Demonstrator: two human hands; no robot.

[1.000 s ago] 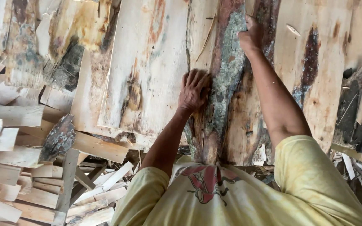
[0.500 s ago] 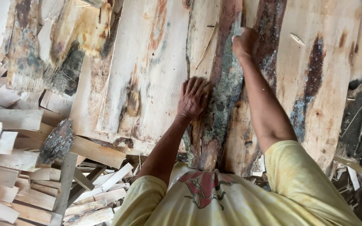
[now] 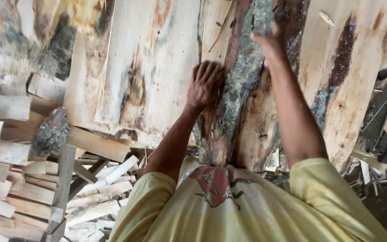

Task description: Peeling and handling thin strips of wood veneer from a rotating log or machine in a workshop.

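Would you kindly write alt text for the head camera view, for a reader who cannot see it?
Seen from above, a person in a yellow shirt presses the left hand and right hand on a bark-covered slab among pale rough-sawn boards. Cut wood pieces are stacked at the left.

Rough sawn slabs [image 3: 153, 67] lie side by side under my hands, a bark-edged slab [image 3: 242, 80] between them; offcut sticks [image 3: 99, 188] litter the ground [image 3: 381, 197] nearer me.

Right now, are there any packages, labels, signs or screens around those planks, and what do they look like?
No packages, labels, signs or screens.
Only a printed picture: red and dark design on the person's yellow shirt, bottom centre, below the bark-edged slab that both hands touch.
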